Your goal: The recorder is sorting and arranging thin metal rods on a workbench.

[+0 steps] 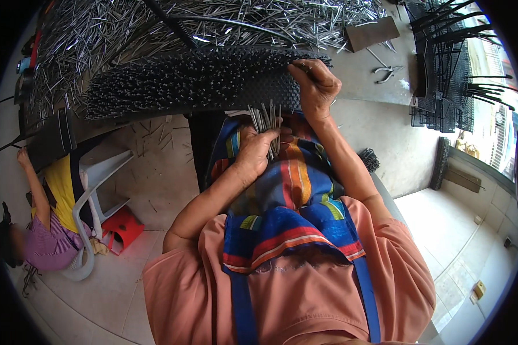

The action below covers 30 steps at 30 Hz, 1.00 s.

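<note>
Across my lap, a long dark panel (281, 86) is thickly set with upright thin metal pins (172, 80). Toward its right end a patch of the panel shows bare, with a dotted pattern. My left hand (256, 150) is closed around a bundle of loose metal rods (263, 119), held upright just in front of the panel's near edge. Over the panel's right end, my right hand (319, 91) is closed in a pinch, fingertips close to the pins. Whatever sits between those fingertips is too small and hidden to make out.
Behind the panel lies a big heap of loose metal rods (242, 26). A brown flat plate (372, 34) and pliers (388, 73) lie on the table at right. Black mesh racks (443, 86) stand far right. At left, another person sits on a grey chair (85, 230) near a red box (121, 230).
</note>
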Tool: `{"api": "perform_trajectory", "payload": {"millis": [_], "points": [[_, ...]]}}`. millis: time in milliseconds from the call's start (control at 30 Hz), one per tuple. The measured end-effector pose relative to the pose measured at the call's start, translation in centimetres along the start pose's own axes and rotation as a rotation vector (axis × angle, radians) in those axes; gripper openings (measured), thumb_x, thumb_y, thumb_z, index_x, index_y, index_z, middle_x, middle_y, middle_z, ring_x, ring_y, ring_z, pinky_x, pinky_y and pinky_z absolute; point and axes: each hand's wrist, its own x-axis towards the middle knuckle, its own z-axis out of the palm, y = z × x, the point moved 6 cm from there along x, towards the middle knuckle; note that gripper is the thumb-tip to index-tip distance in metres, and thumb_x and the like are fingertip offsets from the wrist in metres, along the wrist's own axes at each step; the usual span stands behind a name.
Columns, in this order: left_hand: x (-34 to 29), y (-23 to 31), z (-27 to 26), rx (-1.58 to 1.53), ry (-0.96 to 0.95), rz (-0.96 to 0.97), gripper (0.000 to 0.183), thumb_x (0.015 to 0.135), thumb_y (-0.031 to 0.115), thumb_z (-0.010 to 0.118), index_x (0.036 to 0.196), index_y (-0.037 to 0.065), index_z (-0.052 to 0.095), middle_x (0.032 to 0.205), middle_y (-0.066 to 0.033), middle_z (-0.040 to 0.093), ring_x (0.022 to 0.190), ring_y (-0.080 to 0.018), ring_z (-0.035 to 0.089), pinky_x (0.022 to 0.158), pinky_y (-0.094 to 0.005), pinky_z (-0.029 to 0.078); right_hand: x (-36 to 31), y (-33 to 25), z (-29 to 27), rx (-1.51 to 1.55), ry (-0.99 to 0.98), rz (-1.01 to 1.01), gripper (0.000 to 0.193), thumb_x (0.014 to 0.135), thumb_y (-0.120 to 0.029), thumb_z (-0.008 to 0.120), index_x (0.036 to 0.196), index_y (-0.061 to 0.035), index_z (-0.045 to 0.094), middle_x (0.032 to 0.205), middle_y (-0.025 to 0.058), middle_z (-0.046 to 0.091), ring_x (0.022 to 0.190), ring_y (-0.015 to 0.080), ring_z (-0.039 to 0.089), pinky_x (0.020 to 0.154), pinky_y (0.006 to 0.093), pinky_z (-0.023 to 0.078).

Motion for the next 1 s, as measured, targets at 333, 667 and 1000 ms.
{"api": "perform_trajectory", "payload": {"millis": [333,667,1000], "points": [[-0.3,0.0,0.5,-0.068,-0.019,-0.019,0.021,0.088,-0.003,0.057,0.109,0.0,0.062,0.095,-0.0164,0.071,0.079,-0.0259,0.072,0.068,-0.0344,0.061,-0.3,-0.8,1.0,-0.224,-0.079,-0.151,0.014,0.072,0.005,0.077,0.084,0.0002,0.072,0.078,0.0059,0.067,0.067,0.0111,0.06,0.061,0.0228,0.046],[-0.2,0.3,0.5,-0.075,-0.005,-0.035,0.021,0.087,-0.002,0.059,0.107,-0.001,0.064,0.093,-0.0154,0.071,0.081,-0.0244,0.071,0.074,-0.0341,0.06,0.3,-1.6,0.9,-0.342,-0.122,-0.137,0.014,0.074,0.005,0.074,0.086,-0.0014,0.072,0.075,0.0079,0.065,0.066,0.0147,0.062,0.061,0.0266,0.048],[-0.6,1.6,3.9,-0.08,-0.13,-0.104,0.018,0.089,0.002,0.06,0.106,0.0,0.065,0.09,-0.0148,0.072,0.075,-0.0253,0.072,0.066,-0.034,0.06,-3.9,1.3,-2.1,0.025,-0.572,0.774,0.011,0.077,-0.008,0.074,0.081,0.0011,0.068,0.063,0.0029,0.062,0.056,0.0082,0.057,0.05,0.0259,0.044]]}}
